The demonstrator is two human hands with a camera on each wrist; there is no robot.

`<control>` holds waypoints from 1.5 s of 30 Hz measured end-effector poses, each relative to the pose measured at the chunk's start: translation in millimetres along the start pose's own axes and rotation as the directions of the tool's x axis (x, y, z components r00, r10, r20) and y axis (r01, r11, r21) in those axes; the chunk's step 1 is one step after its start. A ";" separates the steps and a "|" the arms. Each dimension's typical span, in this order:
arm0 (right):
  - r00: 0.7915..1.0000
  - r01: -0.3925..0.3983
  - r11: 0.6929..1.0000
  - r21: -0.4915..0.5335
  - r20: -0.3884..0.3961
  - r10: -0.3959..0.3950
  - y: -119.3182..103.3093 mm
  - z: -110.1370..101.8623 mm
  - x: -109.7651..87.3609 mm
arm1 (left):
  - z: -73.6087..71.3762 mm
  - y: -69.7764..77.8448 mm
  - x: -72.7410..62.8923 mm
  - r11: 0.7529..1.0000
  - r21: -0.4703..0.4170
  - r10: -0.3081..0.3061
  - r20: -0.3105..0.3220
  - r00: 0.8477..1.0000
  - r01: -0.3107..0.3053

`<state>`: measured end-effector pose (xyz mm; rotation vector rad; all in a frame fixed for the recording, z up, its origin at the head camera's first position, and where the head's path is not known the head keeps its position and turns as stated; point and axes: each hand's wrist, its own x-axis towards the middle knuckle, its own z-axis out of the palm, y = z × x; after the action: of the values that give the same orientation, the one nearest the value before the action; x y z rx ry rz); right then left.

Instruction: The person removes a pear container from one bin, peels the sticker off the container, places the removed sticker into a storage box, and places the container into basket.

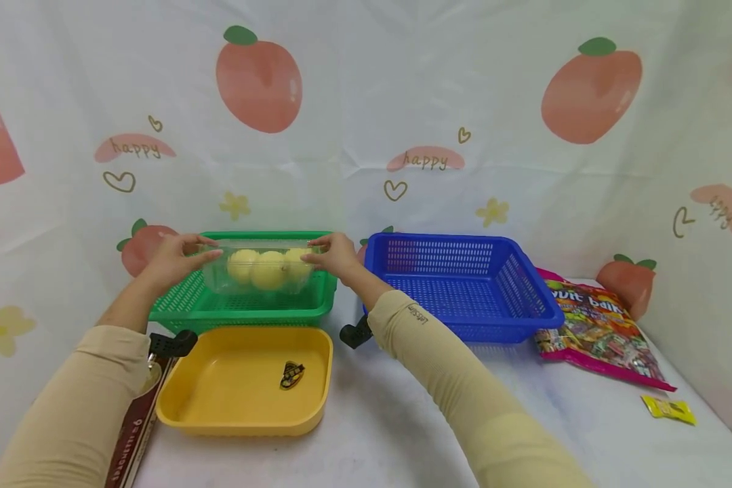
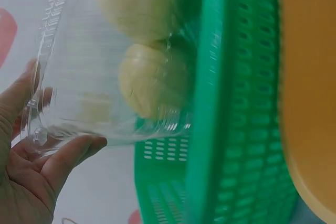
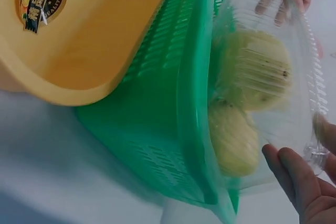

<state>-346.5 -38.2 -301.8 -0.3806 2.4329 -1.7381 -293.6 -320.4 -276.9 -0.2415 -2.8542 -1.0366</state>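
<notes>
A clear plastic fruit box (image 1: 217, 276) with several pale yellow round fruits (image 1: 269, 270) inside is held between both hands at the green basket (image 1: 238, 316). My left hand (image 1: 173, 261) grips its left end, thumb on the near side. At the opposite end, my right hand (image 1: 339, 257) pinches the upper corner between thumb and fingers. Close up in the left wrist view, the left hand (image 2: 34, 166) curls round a ridged rim. The right wrist view shows the right hand (image 3: 310, 182) at the box's corner, while the basket's green wall (image 3: 194, 93) hides the box's lower part.
A yellow tray (image 1: 232, 390) with a black and gold sticker (image 1: 292, 375) stands before the green basket. Right of it is a blue basket (image 1: 448, 293), then a candy bag (image 1: 604, 332) and a small yellow packet (image 1: 669, 409). A dark red box (image 1: 135, 427) lies at left.
</notes>
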 end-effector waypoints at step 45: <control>0.959 0.179 0.727 -0.663 0.281 0.021 67.2 38.4 66.7 | 21.4 -11.1 -6.3 0.983 0.160 -0.126 0.222 0.967 0.091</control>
<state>-409.6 -71.1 -375.0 -0.7461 2.7764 -0.6490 -290.2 -315.8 -301.1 -0.2081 -3.1698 -0.8581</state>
